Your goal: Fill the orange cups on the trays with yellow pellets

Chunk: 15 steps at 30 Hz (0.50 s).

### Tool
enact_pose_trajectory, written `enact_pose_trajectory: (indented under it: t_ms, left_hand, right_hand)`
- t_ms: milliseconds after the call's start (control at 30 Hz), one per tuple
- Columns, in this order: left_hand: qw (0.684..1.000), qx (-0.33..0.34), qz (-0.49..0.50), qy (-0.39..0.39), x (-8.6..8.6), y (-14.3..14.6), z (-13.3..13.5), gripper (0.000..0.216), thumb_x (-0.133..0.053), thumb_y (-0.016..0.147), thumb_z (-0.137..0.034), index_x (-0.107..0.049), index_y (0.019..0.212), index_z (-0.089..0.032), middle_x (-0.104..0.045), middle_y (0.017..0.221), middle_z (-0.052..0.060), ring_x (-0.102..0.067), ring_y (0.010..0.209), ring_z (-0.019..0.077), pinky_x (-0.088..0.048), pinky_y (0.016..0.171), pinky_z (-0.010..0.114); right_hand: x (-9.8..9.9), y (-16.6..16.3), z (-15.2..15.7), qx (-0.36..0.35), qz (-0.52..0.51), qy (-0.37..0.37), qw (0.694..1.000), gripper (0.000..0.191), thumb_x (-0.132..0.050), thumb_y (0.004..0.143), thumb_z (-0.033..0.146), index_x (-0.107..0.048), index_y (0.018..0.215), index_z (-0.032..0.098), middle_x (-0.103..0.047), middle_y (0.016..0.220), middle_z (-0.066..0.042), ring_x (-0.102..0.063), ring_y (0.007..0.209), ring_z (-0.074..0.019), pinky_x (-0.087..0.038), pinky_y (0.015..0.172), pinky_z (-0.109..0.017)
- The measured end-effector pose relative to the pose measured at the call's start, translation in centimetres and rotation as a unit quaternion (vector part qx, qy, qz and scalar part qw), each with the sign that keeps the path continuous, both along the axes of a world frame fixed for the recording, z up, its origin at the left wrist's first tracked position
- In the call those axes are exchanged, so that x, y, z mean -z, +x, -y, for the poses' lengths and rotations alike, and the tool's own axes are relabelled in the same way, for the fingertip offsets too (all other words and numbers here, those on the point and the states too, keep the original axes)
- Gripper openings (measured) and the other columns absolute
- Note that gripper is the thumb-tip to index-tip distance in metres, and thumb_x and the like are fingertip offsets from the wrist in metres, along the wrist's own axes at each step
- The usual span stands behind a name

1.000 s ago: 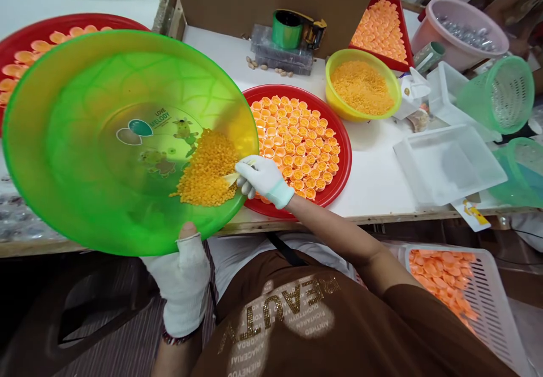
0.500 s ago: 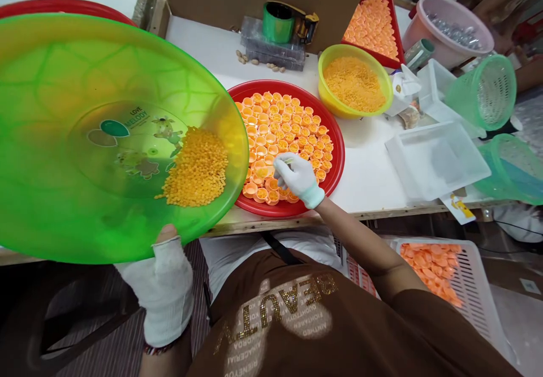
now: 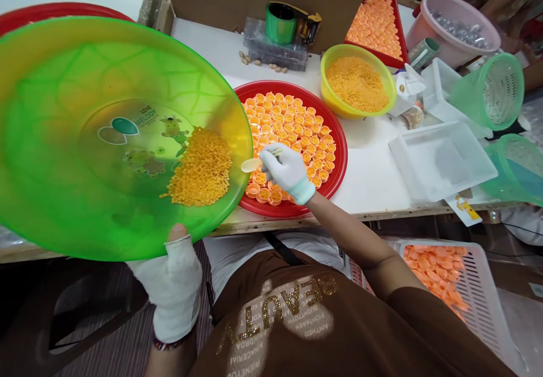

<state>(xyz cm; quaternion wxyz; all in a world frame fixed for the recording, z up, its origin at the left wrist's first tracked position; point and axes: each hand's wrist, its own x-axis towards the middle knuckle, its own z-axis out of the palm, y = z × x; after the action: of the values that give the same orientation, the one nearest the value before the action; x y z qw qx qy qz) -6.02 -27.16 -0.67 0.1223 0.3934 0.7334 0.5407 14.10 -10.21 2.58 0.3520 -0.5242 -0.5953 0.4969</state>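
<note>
My gloved left hand (image 3: 172,286) grips the near rim of a large green basin (image 3: 85,218), its thumb over the edge. The basin is tilted, and a heap of small yellow pellets (image 3: 201,170) lies on its right side. In my gloved right hand (image 3: 285,170) is a pale spoon (image 3: 251,165), its bowl pointing left close to the basin's right rim. Below that hand stands a red tray (image 3: 341,165) packed with small orange cups (image 3: 275,108), many with yellow pellets inside. The basin covers the tray's left edge.
A yellow bowl (image 3: 392,97) of pellets stands behind the tray on the right. Beyond it are a red box of orange pieces (image 3: 379,23) and a pink tub (image 3: 453,6). A clear plastic bin (image 3: 443,162) and green baskets (image 3: 487,91) sit at right. A tape dispenser (image 3: 280,23) stands at the back.
My right hand has moved left from over the orange cups toward the green basin, and the spoon's bowl now shows. My left hand still holds the basin, shifted slightly right in view.
</note>
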Motion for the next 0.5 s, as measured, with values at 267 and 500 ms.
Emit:
enact_pose_trajectory:
  t_ms: [267, 500]
  left_hand:
    - [0.998, 0.005, 0.019, 0.055, -1.0, 0.6, -0.4, 0.087, -0.074, 0.083, -0.048, -0.043, 0.156, -0.012, -0.051, 0.157, 0.025, -0.048, 0.15, 0.0352, -0.032, 0.129, 0.052]
    - [0.997, -0.015, 0.046, 0.054, 0.2, -0.3, -0.1, 0.077, -0.077, 0.08, -0.035, -0.05, 0.149, -0.013, -0.058, 0.153, 0.018, -0.052, 0.148, 0.0292, -0.035, 0.129, 0.046]
  right_hand:
    - [1.3, -6.2, 1.0, -0.104, -0.024, -0.145, 0.984, 0.009, -0.058, 0.1, 0.025, -0.061, 0.093, 0.02, -0.065, 0.065, 0.005, -0.061, 0.048, -0.0096, -0.047, 0.042, -0.019]
    - [0.2, -2.1, 0.1, -0.045, -0.143, -0.226, 0.962, 0.014, -0.063, 0.1, 0.029, -0.059, 0.091, 0.019, -0.066, 0.064, 0.005, -0.059, 0.044, -0.0071, -0.048, 0.038, -0.016]
